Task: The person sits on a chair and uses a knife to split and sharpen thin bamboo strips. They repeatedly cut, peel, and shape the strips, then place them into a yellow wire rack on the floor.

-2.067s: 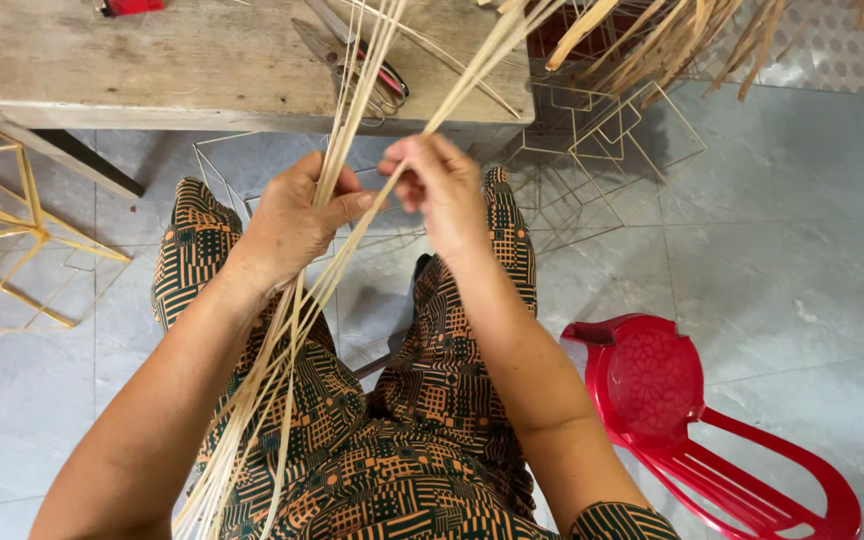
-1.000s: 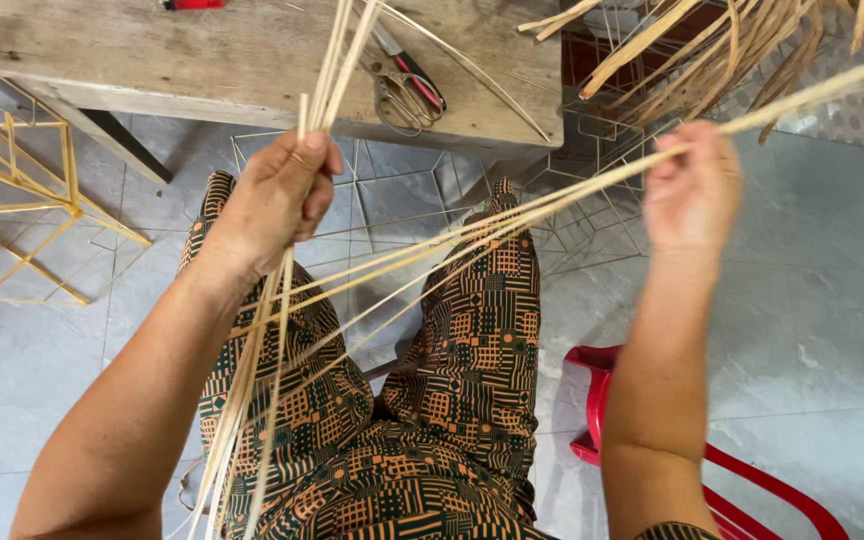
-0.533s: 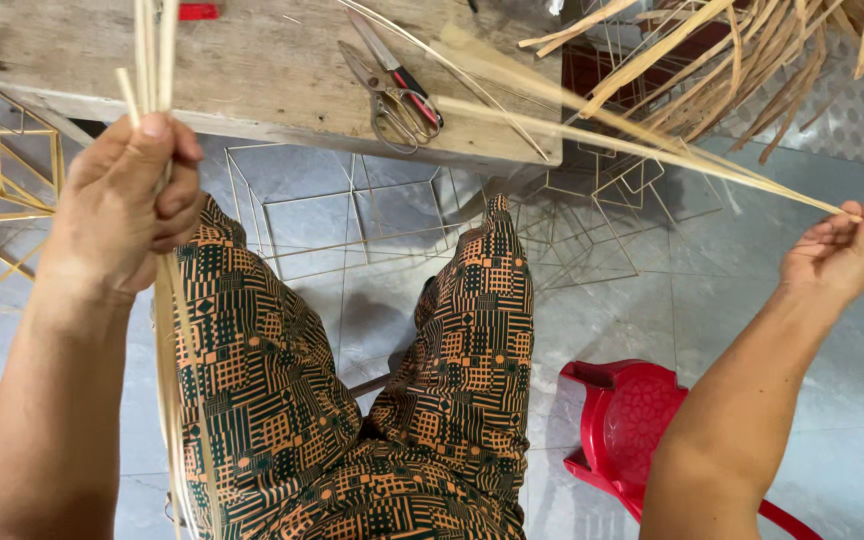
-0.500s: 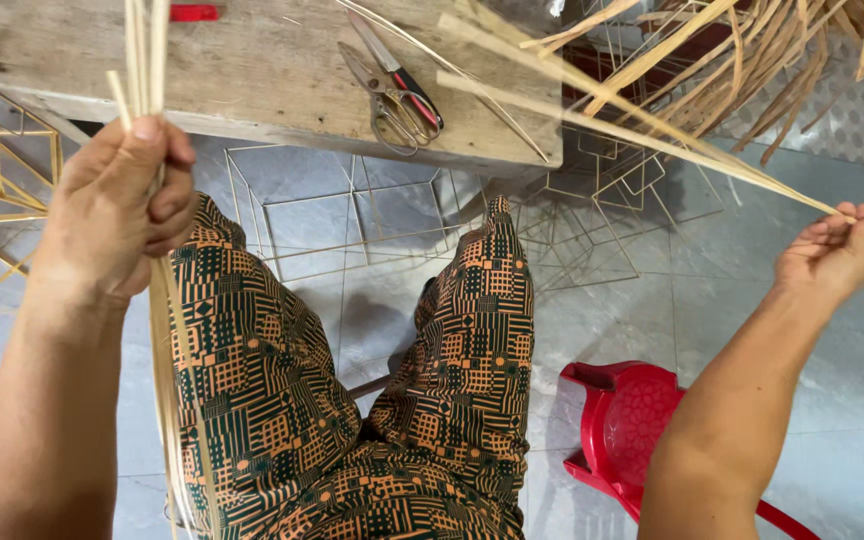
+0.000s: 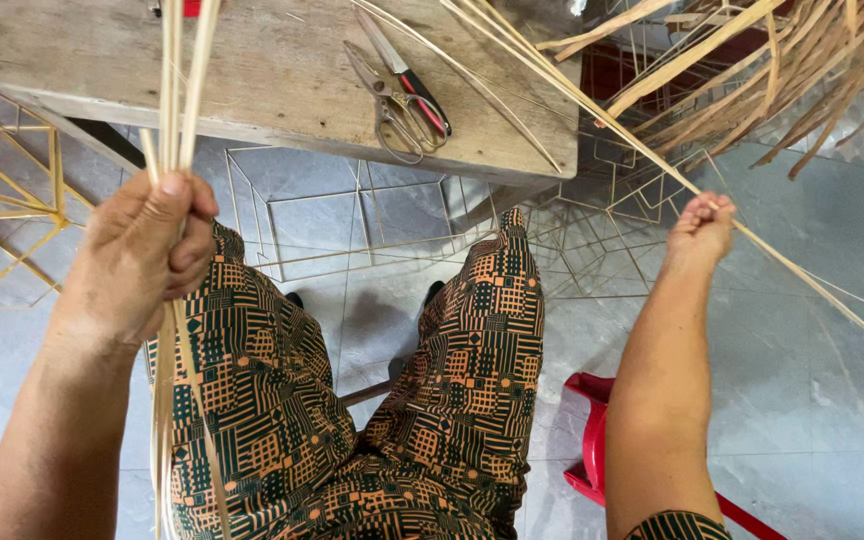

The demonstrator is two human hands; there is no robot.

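head view: looking down over a seated person's lap in patterned green-and-orange trousers, hands spread wide apart.
left hand: left hand is clenched around a bundle of pale strips, thumb pressed over the front of them.
bundle axis: near upright; the strips rise past the top edge and hang down beside the left thigh.
right hand: right hand is out to the right, closed on a single long strip.
single strip axis: diagonal, running from upper left above the bench down through the fist and on to the lower right over the tiled floor.
which hand is nearer: the single strip lies wholly on the right hand's side, well apart from the bundle.
wooden bench: wooden bench stands ahead of the knees, scissors lying on it.
around: thin wire frames under the bench, a yellow frame at left, a red plastic stool by the right arm, loose dry strips heaped upper right.
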